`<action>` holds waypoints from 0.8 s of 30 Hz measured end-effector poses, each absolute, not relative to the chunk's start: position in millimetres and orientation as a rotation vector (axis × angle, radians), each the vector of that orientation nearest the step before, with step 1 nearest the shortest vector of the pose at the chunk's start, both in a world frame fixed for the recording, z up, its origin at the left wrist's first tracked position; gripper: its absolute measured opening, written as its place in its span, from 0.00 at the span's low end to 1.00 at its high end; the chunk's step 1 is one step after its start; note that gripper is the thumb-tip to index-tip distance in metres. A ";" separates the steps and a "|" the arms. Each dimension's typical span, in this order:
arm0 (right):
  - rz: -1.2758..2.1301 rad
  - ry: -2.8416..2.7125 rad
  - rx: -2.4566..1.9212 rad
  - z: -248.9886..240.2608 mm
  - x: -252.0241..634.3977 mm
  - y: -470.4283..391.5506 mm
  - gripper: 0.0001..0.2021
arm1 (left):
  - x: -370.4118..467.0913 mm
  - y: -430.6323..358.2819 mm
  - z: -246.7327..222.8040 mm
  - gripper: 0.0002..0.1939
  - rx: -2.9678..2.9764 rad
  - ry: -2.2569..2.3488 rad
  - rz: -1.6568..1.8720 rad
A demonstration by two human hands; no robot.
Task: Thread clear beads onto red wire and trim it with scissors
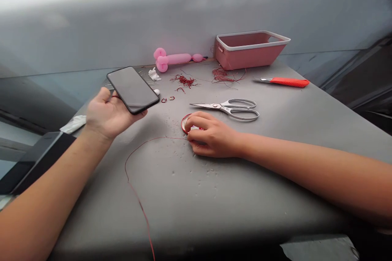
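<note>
A black smartphone with a dark screen rests tilted on my left hand, palm up, with the fingers beneath it. My right hand is low over the table, its fingers curled at a small round red-rimmed item that they partly cover. Whether the fingertips grip it or the thread is hidden. A thin red thread runs from near my right fingers, curves left and drops over the front edge. Grey scissors lie just beyond my right hand, their tips pointing left.
A pink basket stands at the back beside a pink balloon shape. Red thread scraps, a thread tangle and crumpled tissue lie before them. An orange-handled cutter is on the right of the grey table.
</note>
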State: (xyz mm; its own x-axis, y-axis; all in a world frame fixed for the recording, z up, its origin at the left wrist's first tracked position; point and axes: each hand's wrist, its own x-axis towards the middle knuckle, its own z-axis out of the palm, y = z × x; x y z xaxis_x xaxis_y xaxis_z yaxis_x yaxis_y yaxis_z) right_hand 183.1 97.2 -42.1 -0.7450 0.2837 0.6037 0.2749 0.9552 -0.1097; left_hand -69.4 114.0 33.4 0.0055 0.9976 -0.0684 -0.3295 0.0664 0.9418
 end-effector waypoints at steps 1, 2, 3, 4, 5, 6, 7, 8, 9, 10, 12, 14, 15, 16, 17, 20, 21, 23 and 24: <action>0.019 -2.452 -0.387 -42.0 183.3 97.1 0.06 | -64.7 113.4 28.5 0.24 0.869 0.933 1.270; 0.020 -2.454 -0.381 -41.8 183.4 96.9 0.06 | -60.5 112.9 23.6 0.24 0.818 0.906 1.256; 0.020 -2.455 -0.378 -41.5 183.5 96.7 0.06 | -57.0 112.5 19.4 0.24 0.808 0.901 1.250; 0.020 -2.456 -0.378 -41.2 183.5 96.5 0.06 | -54.1 111.9 16.2 0.24 0.793 0.910 1.243; 0.019 -2.455 -0.380 -40.9 183.5 96.2 0.06 | -52.1 111.1 14.2 0.24 0.784 0.907 1.248; 0.020 -2.453 -0.383 -40.7 183.4 96.0 0.06 | -50.8 110.1 13.5 0.24 0.788 0.909 1.262; 0.021 -2.453 -0.385 -40.6 183.2 95.9 0.06 | -50.2 109.0 13.8 0.23 0.799 0.904 1.274; 0.025 -2.456 -0.386 -40.6 182.9 95.9 0.06 | -50.2 107.7 14.8 0.23 0.820 0.891 1.285; 0.031 -2.459 -0.389 -40.8 182.7 95.9 0.06 | -50.7 106.5 16.1 0.23 0.847 0.873 1.289; 0.038 -2.461 -0.389 -41.0 182.5 96.0 0.07 | -51.6 105.6 17.2 0.23 0.869 0.855 1.285; 0.048 -2.464 -0.392 -41.4 182.2 96.2 0.06 | -54.2 104.9 18.3 0.24 0.891 0.823 1.251; 0.044 -2.464 -0.396 -41.7 182.3 96.4 0.06 | -57.4 106.2 17.2 0.25 0.868 0.803 1.234; 0.039 -2.465 -0.400 -41.7 182.4 96.5 0.06 | -59.0 107.5 16.0 0.26 0.848 0.800 1.232; 0.035 -2.466 -0.404 -41.6 182.5 96.5 0.07 | -60.6 109.2 14.7 0.27 0.831 0.806 1.233; 0.031 -2.468 -0.407 -41.5 182.6 96.4 0.07 | -62.1 110.9 13.3 0.29 0.821 0.825 1.236; 0.029 -2.469 -0.400 -41.0 183.0 96.1 0.07 | -65.7 116.3 9.8 0.31 0.827 0.925 1.205; 0.029 -2.469 -0.398 -41.0 183.1 96.0 0.07 | -66.7 118.0 9.0 0.31 0.835 0.950 1.195; 0.032 -2.470 -0.400 -40.9 183.1 95.9 0.07 | -68.6 121.3 7.5 0.30 0.848 0.974 1.197; 0.033 -2.472 -0.405 -40.9 183.0 95.8 0.07 | -69.5 122.9 6.9 0.29 0.853 0.980 1.209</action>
State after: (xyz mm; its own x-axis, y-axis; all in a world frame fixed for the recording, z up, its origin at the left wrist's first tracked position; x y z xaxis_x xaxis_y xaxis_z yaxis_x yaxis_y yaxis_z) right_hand 183.0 95.8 -40.9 -0.7570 0.2959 0.5826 0.2801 0.9525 -0.1197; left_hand -69.5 122.9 6.9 0.0756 0.9862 -0.1469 -0.3479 0.1642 0.9230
